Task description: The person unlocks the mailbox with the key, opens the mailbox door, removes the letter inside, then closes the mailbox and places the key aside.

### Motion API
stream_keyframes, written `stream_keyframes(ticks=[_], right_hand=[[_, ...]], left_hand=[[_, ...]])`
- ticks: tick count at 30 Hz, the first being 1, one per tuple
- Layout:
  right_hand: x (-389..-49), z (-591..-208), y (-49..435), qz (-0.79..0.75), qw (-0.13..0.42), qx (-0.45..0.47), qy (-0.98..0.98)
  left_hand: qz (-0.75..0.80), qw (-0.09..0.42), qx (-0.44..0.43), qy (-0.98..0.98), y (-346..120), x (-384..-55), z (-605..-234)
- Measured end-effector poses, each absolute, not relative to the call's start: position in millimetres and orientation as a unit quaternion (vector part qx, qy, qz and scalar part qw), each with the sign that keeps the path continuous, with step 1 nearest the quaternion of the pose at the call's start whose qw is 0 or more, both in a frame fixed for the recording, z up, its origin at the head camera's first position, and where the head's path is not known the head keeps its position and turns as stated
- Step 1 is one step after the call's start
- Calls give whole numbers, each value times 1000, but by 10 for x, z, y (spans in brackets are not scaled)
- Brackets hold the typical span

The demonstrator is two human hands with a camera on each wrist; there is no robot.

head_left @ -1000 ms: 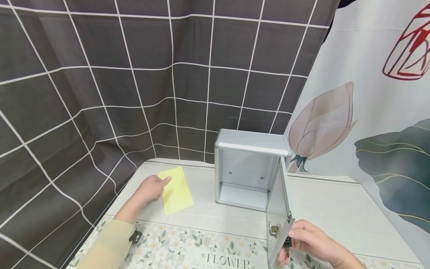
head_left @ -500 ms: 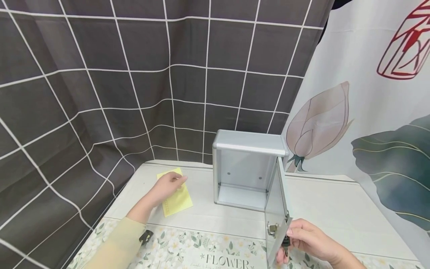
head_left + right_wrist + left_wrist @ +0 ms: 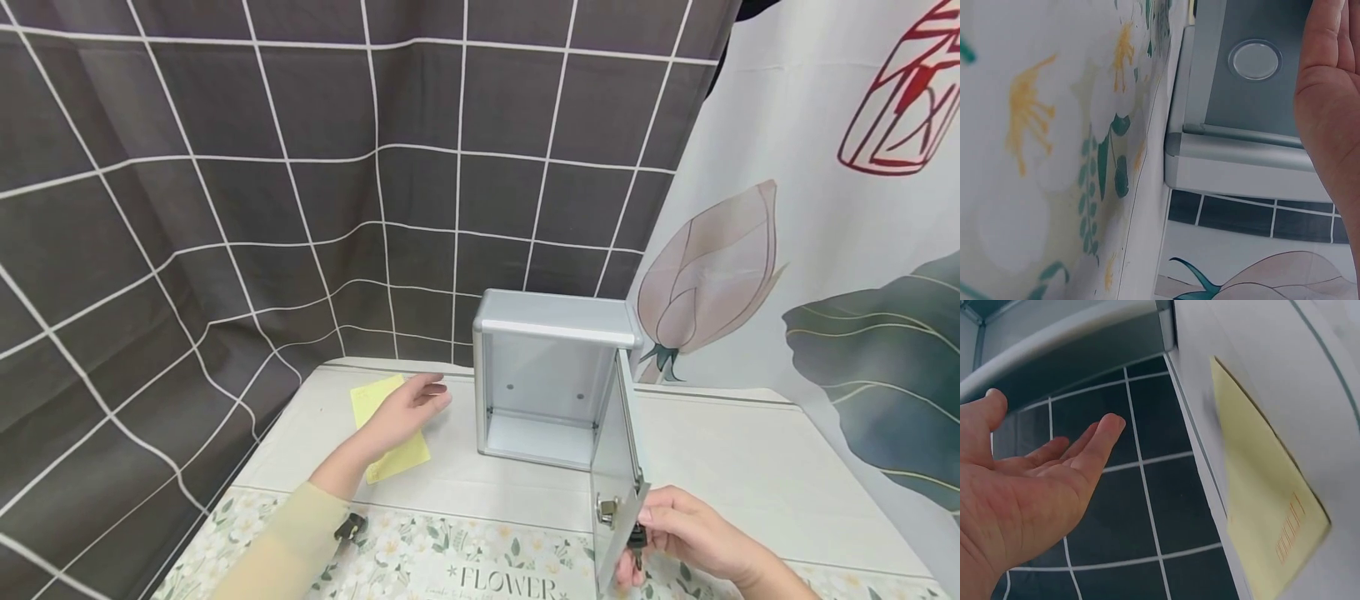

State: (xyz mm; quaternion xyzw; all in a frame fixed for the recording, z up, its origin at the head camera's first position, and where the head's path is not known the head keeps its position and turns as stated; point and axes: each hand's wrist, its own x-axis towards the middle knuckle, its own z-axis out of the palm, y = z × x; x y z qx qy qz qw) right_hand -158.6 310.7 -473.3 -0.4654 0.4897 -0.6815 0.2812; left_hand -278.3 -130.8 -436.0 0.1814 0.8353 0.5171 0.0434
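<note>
A silver-grey metal box (image 3: 558, 318) stands on the table with its hinged door (image 3: 613, 442) swung out towards me. My right hand (image 3: 693, 533) grips the free edge of that door, beside the lock (image 3: 606, 510) and a hanging black-headed key (image 3: 637, 537). In the right wrist view only part of this hand (image 3: 1335, 94) shows. My left hand (image 3: 401, 415) hovers over a yellow envelope (image 3: 401, 462), left of the box, holding nothing. The left wrist view shows its fingers extended and the thumb apart, with the envelope (image 3: 1260, 469) lying separate and orange printed boxes on it.
Behind the table hangs a dark curtain with a white grid (image 3: 420, 192). At the right is a white curtain with a flower print (image 3: 708, 275). A floral tablecloth (image 3: 405, 533) covers the front of the table. The box's interior (image 3: 543, 392) shows no contents.
My left hand has left the envelope's upper left edge and moved right across it towards the box, fingers extending. The envelope stays put. My right hand keeps its grip on the door.
</note>
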Motion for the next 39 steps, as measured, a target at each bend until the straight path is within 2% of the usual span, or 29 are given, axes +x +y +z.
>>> stream_keyframes(ticks=[17,26,39], right_hand=[[-1583,-4728,3084,-680,278,-475,485],[-1596,-4727,3062,-676,273,-481,486],[-1522,-4732,2855,-694,273,-449,492]], left_hand=[[586,61,236,772,-898,-2796,-4407],[605,83,233,757,-787,-2801,-4487],[604,70,230,760,-759,-2806,-4545]])
